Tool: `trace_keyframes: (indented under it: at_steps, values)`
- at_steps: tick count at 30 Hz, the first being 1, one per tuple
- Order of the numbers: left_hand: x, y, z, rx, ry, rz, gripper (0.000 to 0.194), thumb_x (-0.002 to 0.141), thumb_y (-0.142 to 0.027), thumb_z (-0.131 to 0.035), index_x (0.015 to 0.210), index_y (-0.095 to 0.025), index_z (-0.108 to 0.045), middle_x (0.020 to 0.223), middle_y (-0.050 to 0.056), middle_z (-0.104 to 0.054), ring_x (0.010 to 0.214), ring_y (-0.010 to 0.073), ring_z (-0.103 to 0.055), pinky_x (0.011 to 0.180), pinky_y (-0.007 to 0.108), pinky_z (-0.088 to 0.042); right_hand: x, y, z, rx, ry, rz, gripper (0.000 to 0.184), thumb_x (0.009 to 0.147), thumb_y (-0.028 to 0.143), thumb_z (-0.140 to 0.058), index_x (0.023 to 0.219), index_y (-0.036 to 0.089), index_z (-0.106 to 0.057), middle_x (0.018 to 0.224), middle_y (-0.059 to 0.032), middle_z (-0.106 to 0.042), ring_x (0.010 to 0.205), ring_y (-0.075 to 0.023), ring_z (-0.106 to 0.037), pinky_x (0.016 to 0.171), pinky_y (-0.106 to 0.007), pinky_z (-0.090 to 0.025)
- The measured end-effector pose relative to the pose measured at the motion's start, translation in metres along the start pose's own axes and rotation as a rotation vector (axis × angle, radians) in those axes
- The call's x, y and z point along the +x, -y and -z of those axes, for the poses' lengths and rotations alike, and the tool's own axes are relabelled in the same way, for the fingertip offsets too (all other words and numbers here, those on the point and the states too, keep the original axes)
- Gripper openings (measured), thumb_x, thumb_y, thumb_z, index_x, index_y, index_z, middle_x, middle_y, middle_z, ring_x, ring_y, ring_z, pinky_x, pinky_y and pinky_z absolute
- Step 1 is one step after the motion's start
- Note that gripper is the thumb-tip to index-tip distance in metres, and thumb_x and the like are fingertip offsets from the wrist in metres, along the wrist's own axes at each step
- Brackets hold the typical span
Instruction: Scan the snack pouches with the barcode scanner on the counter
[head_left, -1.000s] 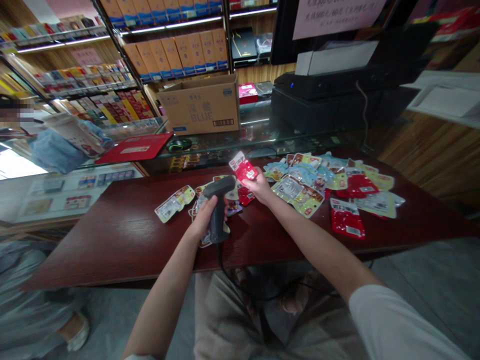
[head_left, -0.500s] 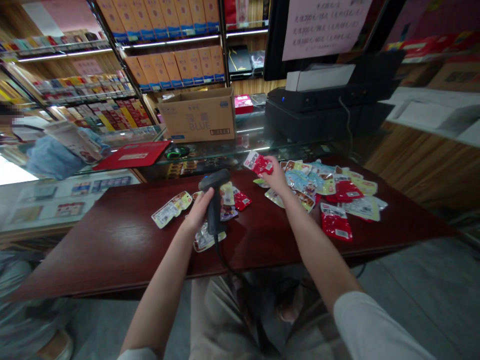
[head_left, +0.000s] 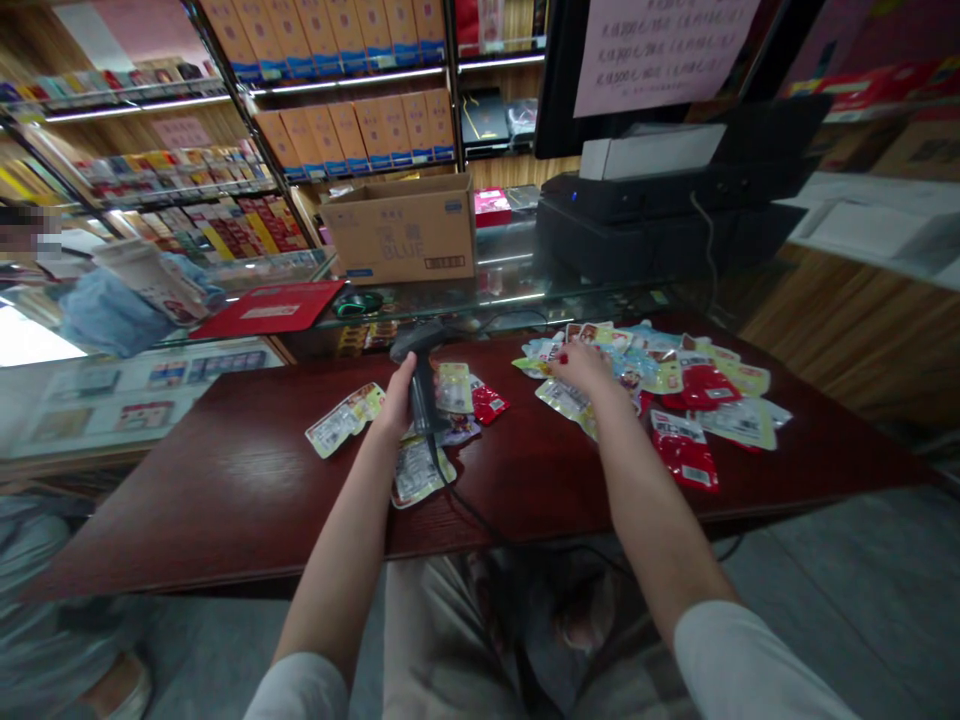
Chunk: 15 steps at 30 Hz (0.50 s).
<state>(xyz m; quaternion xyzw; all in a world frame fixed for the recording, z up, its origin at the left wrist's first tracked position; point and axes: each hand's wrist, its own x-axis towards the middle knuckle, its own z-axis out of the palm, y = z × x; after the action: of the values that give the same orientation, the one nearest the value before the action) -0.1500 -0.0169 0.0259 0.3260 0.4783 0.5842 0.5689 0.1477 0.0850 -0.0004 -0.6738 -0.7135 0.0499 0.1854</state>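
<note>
A dark handheld barcode scanner point(head_left: 424, 385) is upright in my left hand point(head_left: 397, 398), its head tilted up and its cable running down over the desk edge. Below and beside it lie a yellow-green snack pouch point(head_left: 454, 388), a red snack packet point(head_left: 487, 400) and a clear-backed pouch point(head_left: 421, 472). Another pouch point(head_left: 345, 420) lies to their left. My right hand point(head_left: 583, 368) is over the left part of a pile of snack packets point(head_left: 652, 350), fingers bent down with small red spots at the tips. What they pinch is hidden. A red packet point(head_left: 684, 450) lies at the pile's near side.
The dark red desk point(head_left: 247, 480) adjoins a glass counter with a cardboard box point(head_left: 401, 235), a red folder point(head_left: 270, 308) and a mouse point(head_left: 358, 303). A black till machine point(head_left: 645, 220) stands at the back right. Someone in grey trousers point(head_left: 52, 600) is at the left.
My right hand has moved right and down to the pile; the red packet it held up is no longer visible in it. My left hand still holds the scanner, now shifted slightly left.
</note>
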Motion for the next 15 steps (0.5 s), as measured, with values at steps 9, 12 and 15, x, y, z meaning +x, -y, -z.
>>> trace_keyframes:
  at_steps: [9, 12, 15]
  values:
    - [0.004, 0.006, 0.01, 0.027, -0.056, -0.033, 0.053, 0.078, -0.067, -0.066, 0.083, -0.014, -0.063, 0.061, 0.0, -0.062, 0.047, 0.0101, -0.057, 0.045, 0.021, -0.045, -0.007, 0.046, -0.039, 0.545, -0.101, 0.325, 0.026, 0.086, 0.027, -0.059, 0.11, 0.023, -0.068, 0.106, -0.0114, -0.068, 0.103, -0.0294, -0.061, 0.098, -0.049, -0.044]
    - [0.007, 0.009, 0.01, 0.02, -0.056, 0.004, 0.054, 0.078, -0.068, -0.065, 0.083, -0.014, -0.063, 0.06, 0.0, -0.061, 0.045, 0.0096, -0.056, 0.044, 0.021, -0.044, -0.026, 0.084, -0.063, 0.581, 0.187, 0.506, 0.03, 0.084, 0.035, -0.067, 0.113, 0.028, -0.068, 0.107, -0.0064, -0.07, 0.104, -0.028, -0.062, 0.102, -0.049, -0.042]
    - [0.008, 0.012, 0.008, 0.039, -0.039, 0.028, 0.053, 0.078, -0.067, -0.066, 0.08, -0.014, -0.064, 0.059, 0.0, -0.061, 0.045, 0.0097, -0.056, 0.044, 0.021, -0.043, -0.038, 0.102, -0.075, 0.466, 0.149, 0.528, 0.023, 0.08, 0.04, -0.074, 0.099, 0.028, -0.071, 0.113, -0.0071, -0.069, 0.117, -0.0311, -0.056, 0.115, -0.057, -0.025]
